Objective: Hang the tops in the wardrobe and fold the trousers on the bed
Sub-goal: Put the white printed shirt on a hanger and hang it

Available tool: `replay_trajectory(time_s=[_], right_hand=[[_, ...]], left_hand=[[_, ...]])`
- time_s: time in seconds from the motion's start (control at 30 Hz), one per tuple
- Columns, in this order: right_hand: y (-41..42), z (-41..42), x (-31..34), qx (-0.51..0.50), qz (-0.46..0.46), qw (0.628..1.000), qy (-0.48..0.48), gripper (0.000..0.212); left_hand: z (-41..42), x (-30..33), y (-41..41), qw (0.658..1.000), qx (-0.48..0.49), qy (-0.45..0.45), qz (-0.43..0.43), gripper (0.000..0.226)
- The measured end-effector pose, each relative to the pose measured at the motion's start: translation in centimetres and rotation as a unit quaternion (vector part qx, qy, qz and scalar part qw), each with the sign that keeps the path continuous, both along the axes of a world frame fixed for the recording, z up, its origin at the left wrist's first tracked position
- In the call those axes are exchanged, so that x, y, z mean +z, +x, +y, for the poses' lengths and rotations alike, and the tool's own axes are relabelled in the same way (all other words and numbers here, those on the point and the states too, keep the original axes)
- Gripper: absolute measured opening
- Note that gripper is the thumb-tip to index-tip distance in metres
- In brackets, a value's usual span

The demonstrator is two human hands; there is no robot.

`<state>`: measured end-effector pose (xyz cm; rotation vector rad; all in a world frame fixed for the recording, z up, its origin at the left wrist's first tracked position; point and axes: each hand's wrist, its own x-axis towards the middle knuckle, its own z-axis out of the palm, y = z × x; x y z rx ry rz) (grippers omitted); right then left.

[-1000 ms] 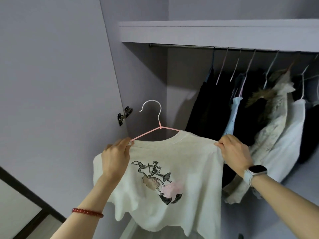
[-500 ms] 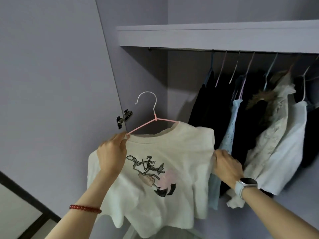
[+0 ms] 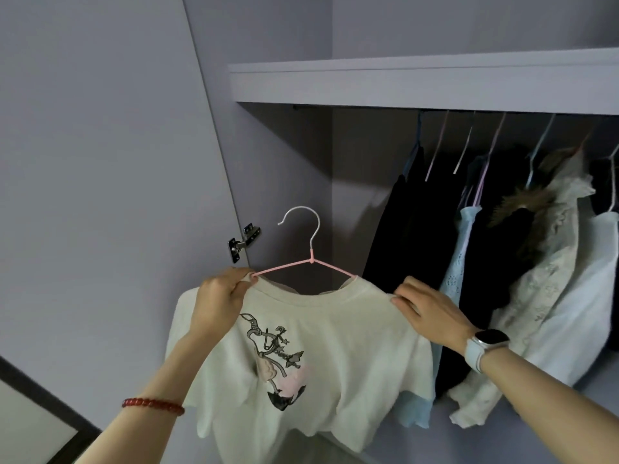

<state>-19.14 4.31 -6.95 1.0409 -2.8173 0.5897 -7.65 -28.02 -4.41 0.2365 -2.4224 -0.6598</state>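
You hold a cream T-shirt (image 3: 335, 336) on a pink hanger (image 3: 303, 262) before the open wardrobe (image 3: 418, 82).

Your left hand (image 3: 219, 301) pinches the left shoulder; your right hand (image 3: 430, 313) rests on the right one, fingers seemingly gripping. Dark and pale garments (image 3: 502, 262) hang far right.

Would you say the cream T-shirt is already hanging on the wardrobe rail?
Not yet. The cream T-shirt sits on the pink hanger, whose hook is free below the shelf.
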Motion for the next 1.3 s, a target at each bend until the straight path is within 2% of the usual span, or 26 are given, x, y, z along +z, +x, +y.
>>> replay_trajectory(time_s=[0.13, 0.27, 0.37, 0.43, 0.5, 0.6, 0.7, 0.77, 0.83, 0.9, 1.1, 1.3], right_hand=[[-0.3, 0.1, 0.3, 0.002, -0.03, 0.999, 0.015, 0.026], [0.0, 0.1, 0.9, -0.042, 0.013, 0.996, -0.073, 0.032], [1.0, -1.2, 1.4, -0.066, 0.044, 0.993, -0.084, 0.05], [1.5, -2.3, 1.8, -0.094, 0.045, 0.991, -0.089, 0.055], [1.9, -3.6, 2.2, -0.141, 0.043, 0.983, -0.114, 0.046], [2.8, -6.4, 3.4, -0.22, 0.026, 0.964, -0.149, 0.028], [3.0, -10.1, 5.1, -0.284, -0.016, 0.942, -0.178, 0.023], [2.4, -12.5, 6.8, -0.308, -0.013, 0.941, -0.142, 0.021], [1.6, -14.3, 7.9, -0.33, 0.027, 0.942, -0.06, 0.022], [1.3, -15.6, 8.6, -0.362, 0.059, 0.93, -0.027, 0.021], [-1.5, -15.9, 10.1, -0.452, 0.083, 0.881, -0.111, 0.02], [-6.9, -16.0, 8.7, -0.47, 0.126, 0.864, -0.129, 0.022]], left_hand=[[-0.4, 0.9, -3.0, 0.995, 0.001, 0.004, -0.101, 0.016], [-2.4, 0.4, -5.8, 0.972, -0.024, -0.047, -0.228, 0.023], [-3.0, -0.3, -7.8, 0.967, -0.082, 0.012, -0.239, 0.049], [-3.0, -0.4, -9.4, 0.967, -0.091, 0.016, -0.237, 0.067], [-2.8, -0.2, -10.8, 0.971, -0.093, 0.011, -0.219, 0.069], [-2.9, 1.3, -12.4, 0.98, -0.104, 0.038, -0.167, 0.06], [-3.2, 3.3, -13.2, 0.985, -0.114, 0.053, -0.116, 0.053], [-3.5, 5.0, -13.9, 0.987, -0.136, 0.045, -0.077, 0.051], [-3.4, 6.8, -14.7, 0.986, -0.158, 0.013, -0.049, 0.052], [-3.0, 8.6, -15.1, 0.984, -0.173, -0.018, -0.039, 0.053], [-0.4, 13.3, -16.8, 0.969, -0.165, -0.142, 0.118, 0.058], [0.7, 14.6, -20.8, 0.934, -0.132, -0.301, 0.143, 0.085]])
